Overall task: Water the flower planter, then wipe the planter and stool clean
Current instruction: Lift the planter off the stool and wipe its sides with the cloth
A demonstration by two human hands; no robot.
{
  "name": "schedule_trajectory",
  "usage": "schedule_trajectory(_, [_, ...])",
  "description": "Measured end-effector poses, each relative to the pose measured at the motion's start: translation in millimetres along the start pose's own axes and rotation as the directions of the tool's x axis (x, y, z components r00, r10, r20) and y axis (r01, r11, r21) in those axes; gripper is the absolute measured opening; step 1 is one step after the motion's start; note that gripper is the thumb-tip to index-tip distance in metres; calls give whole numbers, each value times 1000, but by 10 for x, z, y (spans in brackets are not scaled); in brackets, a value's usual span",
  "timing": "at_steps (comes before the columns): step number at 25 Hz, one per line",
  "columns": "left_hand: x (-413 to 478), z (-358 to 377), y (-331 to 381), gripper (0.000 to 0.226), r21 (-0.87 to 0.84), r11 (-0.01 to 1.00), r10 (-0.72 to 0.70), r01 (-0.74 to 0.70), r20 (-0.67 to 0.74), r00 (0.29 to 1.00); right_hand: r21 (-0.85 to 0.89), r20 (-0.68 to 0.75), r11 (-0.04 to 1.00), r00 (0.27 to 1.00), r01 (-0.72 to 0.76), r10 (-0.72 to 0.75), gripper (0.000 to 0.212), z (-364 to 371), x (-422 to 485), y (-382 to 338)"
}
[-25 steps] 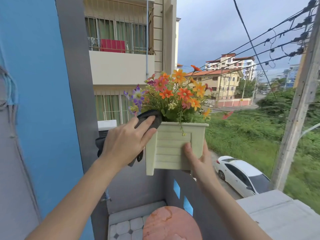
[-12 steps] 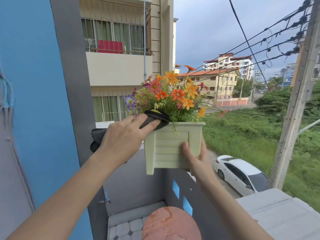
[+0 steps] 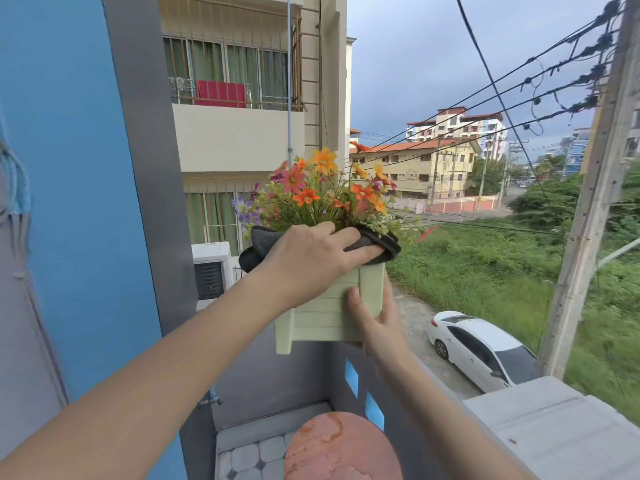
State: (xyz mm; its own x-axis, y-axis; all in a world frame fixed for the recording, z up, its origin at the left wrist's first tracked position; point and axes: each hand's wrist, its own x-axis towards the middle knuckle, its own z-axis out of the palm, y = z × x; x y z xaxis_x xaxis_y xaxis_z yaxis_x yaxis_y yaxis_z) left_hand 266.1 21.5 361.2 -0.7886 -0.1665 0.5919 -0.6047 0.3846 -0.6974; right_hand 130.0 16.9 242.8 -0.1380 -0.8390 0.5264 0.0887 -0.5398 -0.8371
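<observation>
A pale green planter [image 3: 325, 317] full of orange, pink and purple flowers [image 3: 322, 192] is held up in the air at chest height. My right hand [image 3: 375, 317] grips its lower right corner from below. My left hand [image 3: 311, 258] presses a dark grey cloth [image 3: 377, 245] along the planter's top front rim, with the cloth's loose end hanging out to the left. The round reddish stool top [image 3: 341, 448] stands below on the balcony floor, wet in patches.
A blue and grey wall [image 3: 86, 202] runs close on the left. The grey balcony parapet [image 3: 554, 431] lies at lower right. Beyond it are a white car [image 3: 481, 348], a utility pole [image 3: 595, 188] and overhead cables. Tiled floor [image 3: 249, 459] shows beside the stool.
My left hand has slid the cloth rightward along the planter's top rim, from its left corner to its right corner. The planter has shifted slightly lower and to the right.
</observation>
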Motion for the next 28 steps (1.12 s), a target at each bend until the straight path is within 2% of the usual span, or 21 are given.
schedule_trajectory(3, [-17,-30,45,50,38,994,-107,103,119,987,23,3,1000,1000,-12,12,69,-32,-12,12])
schedule_trajectory(5, [-121,-86,-14,48,41,985,-171,167,125,977,49,3,997,998,-55,55,73,-80,-16,5])
schedule_trajectory(8, [-390,-67,-126,51,58,971,-237,232,101,966,84,-22,994,997,-71,73,69,-174,-7,-31])
schedule_trajectory(10, [-583,1,-159,48,86,938,-341,337,43,939,119,-30,990,997,-73,77,68,-219,23,-64])
schedule_trajectory(12, [-733,81,-74,36,8,875,-484,485,-44,874,163,-22,981,994,-104,109,66,-219,53,-116])
schedule_trajectory(13, [-805,132,32,35,-47,858,-514,512,-62,855,170,-24,979,993,-110,116,65,-210,74,-138])
schedule_trajectory(14, [-874,201,164,35,-83,871,-490,485,-68,869,163,-31,981,993,-104,111,63,-207,94,-158])
schedule_trajectory(16, [-1023,302,432,37,-74,934,-354,349,-61,933,123,-26,990,997,-66,70,66,-203,123,-187])
schedule_trajectory(18, [-1077,329,459,39,-41,950,-312,310,-65,948,58,-21,998,1000,-18,19,71,-196,136,-190])
schedule_trajectory(19, [-1043,331,387,39,-38,929,-369,367,-83,926,43,-24,999,1000,-14,15,71,-183,129,-186])
schedule_trajectory(21, [-938,308,252,36,-89,845,-535,528,-130,834,63,-21,998,999,-26,28,65,-149,94,-162])
schedule_trajectory(23, [-917,324,271,33,-172,807,-587,565,-128,800,134,-6,988,997,-71,73,58,-118,58,-128])
schedule_trajectory(25, [-1079,413,445,33,-252,833,-531,493,-112,840,146,-17,984,994,-100,104,54,-121,64,-121])
schedule_trajectory(28, [-1446,552,653,39,-350,861,-408,369,-40,912,133,-54,990,997,-49,57,53,-183,116,-143])
